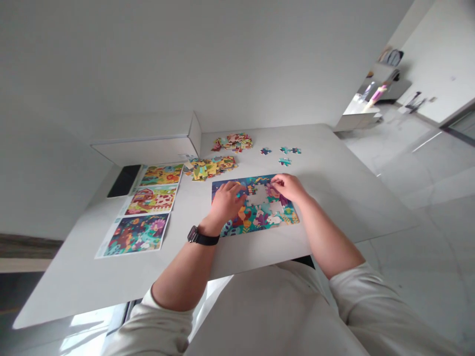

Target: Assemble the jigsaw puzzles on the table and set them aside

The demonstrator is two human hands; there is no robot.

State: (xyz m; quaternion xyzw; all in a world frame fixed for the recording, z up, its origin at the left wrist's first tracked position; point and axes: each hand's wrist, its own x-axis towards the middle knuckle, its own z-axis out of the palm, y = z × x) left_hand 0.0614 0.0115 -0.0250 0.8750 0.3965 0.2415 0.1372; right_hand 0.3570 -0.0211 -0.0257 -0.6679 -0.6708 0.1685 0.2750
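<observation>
Cardboard jigsaw [256,210], bright, mostly built, lies flat on the grey table [334,198] straight ahead of the person. A white unfilled gap [257,199] sits in its middle.

Left hand [227,200]: loosely spread, palm down on the jigsaw's 9 o'clock half, holding nothing, seemingly steadying it. Black watch [202,237] on that wrist.

Right hand [289,187]: fingertips bunched on a pink piece [273,191] at the gap's 2 o'clock rim. Cannot tell whether the piece is lifted or already lying down.

Step, as judged: fitting a piece into the gap. Next move likely calls for turning the tabs to match, then pressing flat while the left hand keeps the board from sliding.

Loose teal pieces [285,161] at 1 o'clock of the jigsaw, a yellow pile [211,168] at 11, reference sheets [148,207] at 9.
</observation>
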